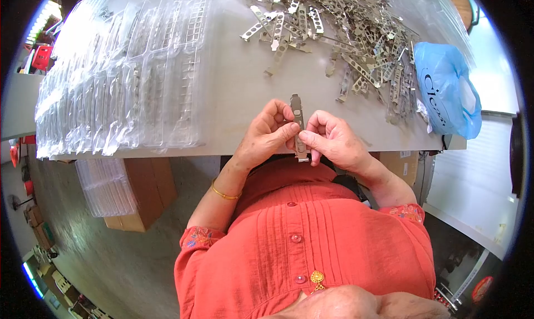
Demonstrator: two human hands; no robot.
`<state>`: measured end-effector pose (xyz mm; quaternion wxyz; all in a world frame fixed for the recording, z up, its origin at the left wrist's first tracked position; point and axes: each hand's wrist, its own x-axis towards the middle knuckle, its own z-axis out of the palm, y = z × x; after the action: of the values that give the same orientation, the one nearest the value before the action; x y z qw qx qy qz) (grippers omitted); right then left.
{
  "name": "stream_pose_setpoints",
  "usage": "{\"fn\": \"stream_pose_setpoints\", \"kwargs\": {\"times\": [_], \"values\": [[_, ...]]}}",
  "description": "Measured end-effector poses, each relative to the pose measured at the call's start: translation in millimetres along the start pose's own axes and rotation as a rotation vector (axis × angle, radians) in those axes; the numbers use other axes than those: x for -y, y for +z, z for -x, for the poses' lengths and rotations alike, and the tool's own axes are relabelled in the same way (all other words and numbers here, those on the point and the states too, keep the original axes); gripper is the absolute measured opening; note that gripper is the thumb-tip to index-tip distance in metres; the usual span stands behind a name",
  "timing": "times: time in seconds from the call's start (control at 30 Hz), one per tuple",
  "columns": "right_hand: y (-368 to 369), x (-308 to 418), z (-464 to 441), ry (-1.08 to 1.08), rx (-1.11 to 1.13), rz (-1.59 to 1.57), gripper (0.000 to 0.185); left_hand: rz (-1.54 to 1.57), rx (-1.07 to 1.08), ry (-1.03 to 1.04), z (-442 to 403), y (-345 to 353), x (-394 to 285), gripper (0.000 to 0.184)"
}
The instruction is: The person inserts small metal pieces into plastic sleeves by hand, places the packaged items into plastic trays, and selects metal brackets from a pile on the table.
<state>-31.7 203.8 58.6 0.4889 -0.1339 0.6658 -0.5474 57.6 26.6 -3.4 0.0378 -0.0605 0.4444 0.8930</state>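
A narrow metal bracket with holes along it stands nearly upright in front of me at the table's near edge. My left hand pinches it from the left between thumb and fingers. From the other side my right hand grips its lower part, thumb against the metal. The bracket's middle is partly covered by my thumbs. Beyond my hands lies a heap of similar metal brackets, with several looser ones spread toward its left side.
Clear plastic trays stand in packed rows on the left of the table. A blue plastic bag sits at the right edge. Below on the left, more clear trays rest by a cardboard box.
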Motion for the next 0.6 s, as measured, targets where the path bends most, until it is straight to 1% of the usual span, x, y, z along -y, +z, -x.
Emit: {"fn": "stream_pose_setpoints", "kwargs": {"times": [0.13, 0.2, 0.23, 0.27, 0.3, 0.33, 0.4, 0.43, 0.5, 0.57, 0.6], "values": [[-4.2, -10.1, -2.9, -0.040, -0.045, 0.007, 0.020, -0.007, 0.013, -0.001, 1.0, 0.8, -1.3, 0.020], [-5.3, -11.2, -5.0, -0.124, -0.115, -0.019, 0.025, 0.000, -0.003, -0.017, 2.7, 5.1, -1.6, 0.020], [-5.4, -9.9, -6.2, -0.124, -0.118, -0.020, 0.025, 0.008, -0.021, -0.033, 3.4, 7.0, -1.8, 0.019], [-5.3, -7.6, -7.9, -0.172, -0.125, -0.025, 0.028, 0.007, -0.020, -0.034, 3.7, 7.7, -2.4, 0.019], [-5.6, -5.1, -9.6, -0.219, -0.132, -0.029, 0.032, 0.011, 0.020, -0.048, 4.5, 7.8, -3.4, 0.019], [-6.5, -2.7, -11.2, -0.221, -0.132, -0.030, 0.032, 0.014, 0.059, -0.062, 5.2, 7.7, -4.1, 0.018], [-8.8, 1.7, -14.1, -0.251, -0.043, -0.014, 0.033, -0.016, 0.083, -0.054, 5.6, 6.0, -3.2, 0.018], [-10.7, 2.0, -15.7, -0.254, -0.042, -0.016, 0.033, -0.043, 0.108, -0.047, 5.6, 5.4, -2.2, 0.017], [-13.8, 1.5, -17.1, -0.227, 0.050, -0.047, 0.028, -0.069, 0.096, -0.039, 6.2, 7.0, -0.1, 0.017], [-13.2, 4.2, -14.0, -0.217, 0.037, -0.067, 0.026, -0.092, 0.084, -0.032, 6.4, 9.2, 3.4, 0.017], [-13.2, 4.8, -12.2, -0.204, 0.022, -0.087, 0.023, -0.131, 0.060, 0.004, 6.2, 10.9, 5.3, 0.017]]}}
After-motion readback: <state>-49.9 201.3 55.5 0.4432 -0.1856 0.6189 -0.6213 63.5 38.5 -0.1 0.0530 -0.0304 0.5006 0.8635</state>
